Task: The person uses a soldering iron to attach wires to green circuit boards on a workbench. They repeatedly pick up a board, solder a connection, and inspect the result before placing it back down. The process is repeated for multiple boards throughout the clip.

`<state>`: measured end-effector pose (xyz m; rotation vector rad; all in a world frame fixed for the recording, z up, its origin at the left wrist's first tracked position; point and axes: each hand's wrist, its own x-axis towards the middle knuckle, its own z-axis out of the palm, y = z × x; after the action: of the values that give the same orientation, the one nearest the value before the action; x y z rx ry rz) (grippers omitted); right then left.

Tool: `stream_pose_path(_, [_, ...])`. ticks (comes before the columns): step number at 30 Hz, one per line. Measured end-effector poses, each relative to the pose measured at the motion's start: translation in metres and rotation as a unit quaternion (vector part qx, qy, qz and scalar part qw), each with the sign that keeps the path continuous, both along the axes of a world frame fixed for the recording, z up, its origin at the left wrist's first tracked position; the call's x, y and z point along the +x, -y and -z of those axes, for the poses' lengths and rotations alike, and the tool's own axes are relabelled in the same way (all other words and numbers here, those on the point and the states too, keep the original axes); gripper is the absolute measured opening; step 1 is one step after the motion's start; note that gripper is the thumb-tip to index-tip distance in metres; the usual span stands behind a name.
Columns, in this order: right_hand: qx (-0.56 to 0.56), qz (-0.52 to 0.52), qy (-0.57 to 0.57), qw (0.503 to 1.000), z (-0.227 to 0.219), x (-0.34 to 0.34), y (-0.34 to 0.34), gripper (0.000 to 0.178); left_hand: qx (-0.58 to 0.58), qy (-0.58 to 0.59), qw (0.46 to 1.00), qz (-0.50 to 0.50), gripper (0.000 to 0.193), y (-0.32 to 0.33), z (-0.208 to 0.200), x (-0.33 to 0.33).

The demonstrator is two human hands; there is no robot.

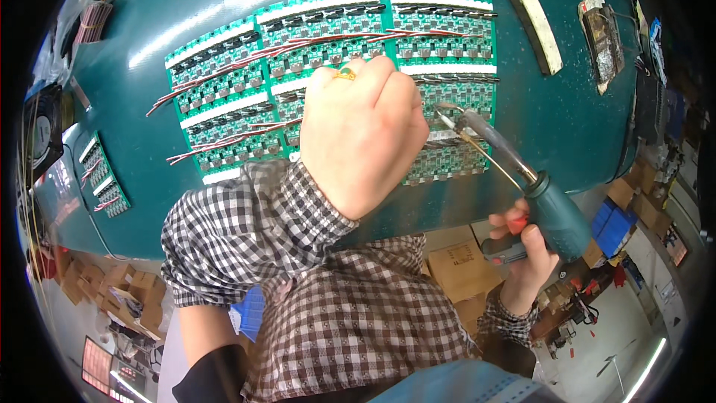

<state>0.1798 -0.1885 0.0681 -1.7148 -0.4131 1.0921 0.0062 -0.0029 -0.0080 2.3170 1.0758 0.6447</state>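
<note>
The soldering gun (556,213) slants with its long axis from lower right to upper left, its hot tip (445,121) over the lower half of the rightmost green circuit panel (466,93), just right of the left hand's knuckles; whether tip and panel touch, I cannot tell. The right hand (531,250) grasps the gun by its handle, beyond the near edge of the counter (563,123), so the panels lie ahead of it and to its left. The left hand (365,130) is much nearer to them: it lies over the middle panel (321,26) and the near side of the right one, fingers curled under, and what they hold, if anything, is hidden. Counted, there are three large panels side by side, the third being the left panel (224,116); one small board strip (104,173) well apart on the far left; one soldering gun; one pale curved bar (526,11) beyond the panels to the right; and at least two rows of red and white wires (298,46).
</note>
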Motion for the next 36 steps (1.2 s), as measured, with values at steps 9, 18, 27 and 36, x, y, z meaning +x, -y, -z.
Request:
stream_pose_path(9, [-0.025, -0.008, 0.018, 1.000, -0.005, -0.005, -0.003, 0.041, -0.025, 0.009, 1.000, -0.009, 0.017, 0.000, -0.002, -0.001])
stream_pose_path(18, [0.176, 0.122, 0.339, 0.916, -0.041, 0.044, -0.002, 0.048, -0.019, -0.001, 1.000, 0.002, 0.014, -0.001, -0.015, 0.002])
stream_pose_path(27, [0.100, 0.268, 0.410, 0.866, 0.001, 0.085, -0.014, 0.023, -0.028, 0.003, 0.999, 0.033, 0.011, 0.000, -0.019, 0.003])
stream_pose_path(36, [0.163, 0.204, 0.040, 0.965, -0.011, 0.057, 0.017, 0.034, 0.001, 0.015, 1.000, 0.027, 0.012, -0.003, -0.010, -0.002])
